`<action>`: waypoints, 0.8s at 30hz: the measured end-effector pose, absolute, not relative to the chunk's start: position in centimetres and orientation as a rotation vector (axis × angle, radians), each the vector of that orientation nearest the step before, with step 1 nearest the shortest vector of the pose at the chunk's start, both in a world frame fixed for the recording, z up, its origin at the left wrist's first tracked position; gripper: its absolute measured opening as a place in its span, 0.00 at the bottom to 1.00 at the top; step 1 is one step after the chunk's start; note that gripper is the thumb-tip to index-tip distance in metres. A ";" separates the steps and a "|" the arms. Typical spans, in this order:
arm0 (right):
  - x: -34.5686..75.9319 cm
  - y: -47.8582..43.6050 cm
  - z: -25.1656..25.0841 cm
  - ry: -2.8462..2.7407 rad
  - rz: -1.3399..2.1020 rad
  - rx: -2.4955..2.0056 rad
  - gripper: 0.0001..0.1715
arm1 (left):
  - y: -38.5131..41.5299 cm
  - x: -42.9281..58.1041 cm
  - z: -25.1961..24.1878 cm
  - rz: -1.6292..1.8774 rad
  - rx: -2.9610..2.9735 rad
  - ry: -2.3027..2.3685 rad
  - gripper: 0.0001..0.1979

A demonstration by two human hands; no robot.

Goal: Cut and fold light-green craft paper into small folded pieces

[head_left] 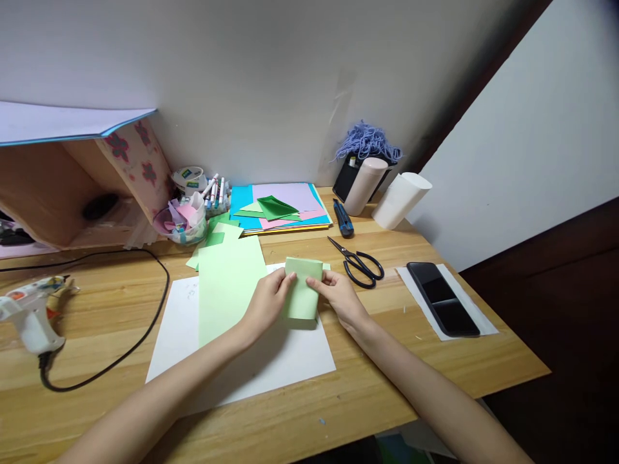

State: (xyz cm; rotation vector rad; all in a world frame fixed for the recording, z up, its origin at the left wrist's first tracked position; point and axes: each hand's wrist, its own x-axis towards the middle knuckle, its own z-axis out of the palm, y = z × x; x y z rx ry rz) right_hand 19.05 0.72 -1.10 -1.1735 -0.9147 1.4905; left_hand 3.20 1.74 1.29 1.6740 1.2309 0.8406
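"Tabletop [358,393] of pale wood was the broadest thing; what stood on it?"

"A box [135,154] with a flower-patterned side stood beyond the white sheet [300,354], to its left. The white sheet itself lay flat in front of the person, partly covered."

"Covered by what?"

"A pale green sheet [229,277] lay over its left part and jutted past its far edge. A stack of coloured paper [244,200] sat a little beyond that edge."

"And the glue gun [31,319]?"

"Well to the left of the white sheet, on its side, with a black cable curving from its grip."

"Where were the hands?"

"The left hand [265,299] was over the white sheet; the right hand [343,296] was just off its right edge. The phone [442,299] lay well to the right of the sheet, and the black-handled scissors [346,252] just past its far right corner."

"What did the fingers do?"

"They pinched a folded green paper packet [302,293], held above the right part of the white sheet. Both thumbs pressed its front; I couldn't tell how the fingers behind it lay."

"Anything smaller?"

"A blue utility knife [343,219], farther beyond that same corner."
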 end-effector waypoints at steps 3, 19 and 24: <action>18.9 0.7 -1.0 -0.932 1.495 -1.156 0.23 | 1.8 3.2 1.1 0.860 1.702 1.229 0.15; 19.8 1.0 0.5 -1.245 1.183 -1.239 0.21 | 1.5 3.0 1.3 0.864 1.878 1.347 0.16; 19.8 0.9 0.9 -1.189 1.143 -1.241 0.16 | 1.4 2.9 1.3 0.783 1.991 1.375 0.15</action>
